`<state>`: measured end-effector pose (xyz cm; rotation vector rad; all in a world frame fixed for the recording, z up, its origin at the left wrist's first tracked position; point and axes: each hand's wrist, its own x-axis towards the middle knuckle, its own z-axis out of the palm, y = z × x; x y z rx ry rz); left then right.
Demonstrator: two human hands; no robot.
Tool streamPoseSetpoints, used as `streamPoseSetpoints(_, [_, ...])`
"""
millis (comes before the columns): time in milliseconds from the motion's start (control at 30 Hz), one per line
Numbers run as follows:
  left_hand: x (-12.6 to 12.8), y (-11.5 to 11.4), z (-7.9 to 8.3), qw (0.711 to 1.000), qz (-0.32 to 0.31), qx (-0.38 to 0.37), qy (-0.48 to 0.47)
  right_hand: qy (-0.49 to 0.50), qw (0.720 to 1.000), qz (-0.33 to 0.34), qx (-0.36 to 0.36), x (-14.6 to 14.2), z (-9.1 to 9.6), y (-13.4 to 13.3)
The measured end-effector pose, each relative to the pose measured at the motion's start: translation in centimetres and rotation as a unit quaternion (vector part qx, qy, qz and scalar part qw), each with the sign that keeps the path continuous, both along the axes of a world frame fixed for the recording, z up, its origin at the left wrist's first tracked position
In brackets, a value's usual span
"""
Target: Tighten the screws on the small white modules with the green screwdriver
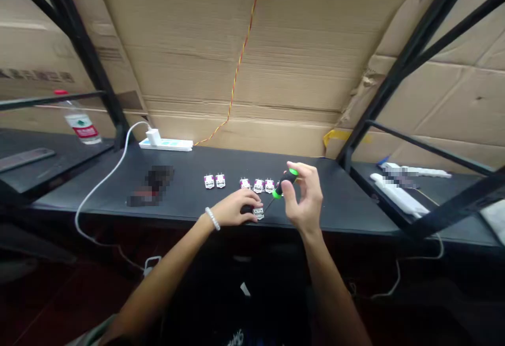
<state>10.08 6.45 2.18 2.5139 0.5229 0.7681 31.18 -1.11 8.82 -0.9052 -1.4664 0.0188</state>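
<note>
My right hand grips a screwdriver with a black and green handle, its thin shaft slanting down to the left. The shaft's lower end is near a small white part by the desk's front edge. My left hand is closed on this part, fingers and thumb at its left side. Something dark shows between those fingers; I cannot make out what it is. Behind the hands lie several similar white and magenta parts, partly hidden by my right hand. Two more such parts lie to the left.
A white power strip with a plugged-in charger and white cable lies at the back left. Black metal frame legs flank the desk. A water bottle stands left; cardboard covers the back.
</note>
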Motion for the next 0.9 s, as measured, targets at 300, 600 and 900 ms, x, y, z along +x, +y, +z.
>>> streamPoseSetpoints(300, [0.01, -0.01, 0.07, 1.0, 0.003, -0.007, -0.001, -0.012, 0.997, 0.06, -0.04, 0.29, 0.07, 0.16])
streamPoseSetpoints(600, [-0.02, -0.02, 0.2, 1.0, 0.003, -0.018, -0.004, -0.025, 0.997, 0.058, -0.053, 0.68, 0.28, -0.15])
streamPoseSetpoints(900, [-0.1, 0.02, 0.13, 1.0, 0.006, -0.025, -0.006, -0.039, 0.998, -0.044, 0.0, 0.86, 0.56, -0.56])
